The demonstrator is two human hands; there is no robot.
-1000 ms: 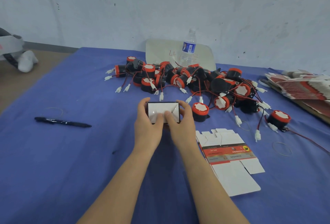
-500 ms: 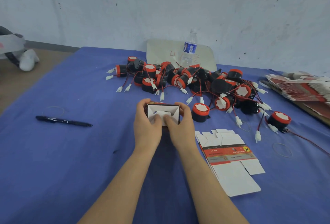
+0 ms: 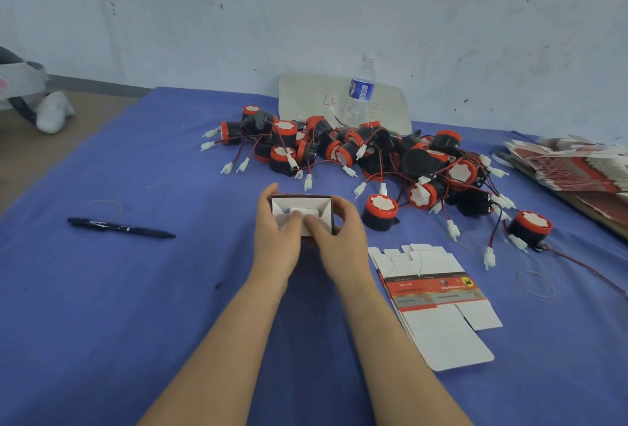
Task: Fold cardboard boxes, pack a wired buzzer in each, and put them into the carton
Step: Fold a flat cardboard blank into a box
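The left hand (image 3: 277, 235) and the right hand (image 3: 339, 238) hold a small cardboard box (image 3: 300, 203) between them near the middle of the blue desk (image 3: 136, 289), with its open end turned toward the camera. Each hand curls round its own side of the box, and both thumbs press on a white flap (image 3: 306, 213) inside the opening. The fingertips behind the box are mostly hidden. Whether its base touches the desk cannot be told.

Just to the right stands a single buzzer (image 3: 380, 211), red cap up. Beyond it lies a tangled pile of wired buzzers (image 3: 356, 150) — which lead belongs to which is hard to make out. Flat box blanks (image 3: 435, 293) lie fanned beside the right forearm. A further stack of blanks (image 3: 571, 167) is cut off by the right edge.

A pen (image 3: 119, 228) lies well to the left. A water bottle (image 3: 360, 92) stands by the wall, in front of a pale board (image 3: 306, 99) whose red marks are unreadable.
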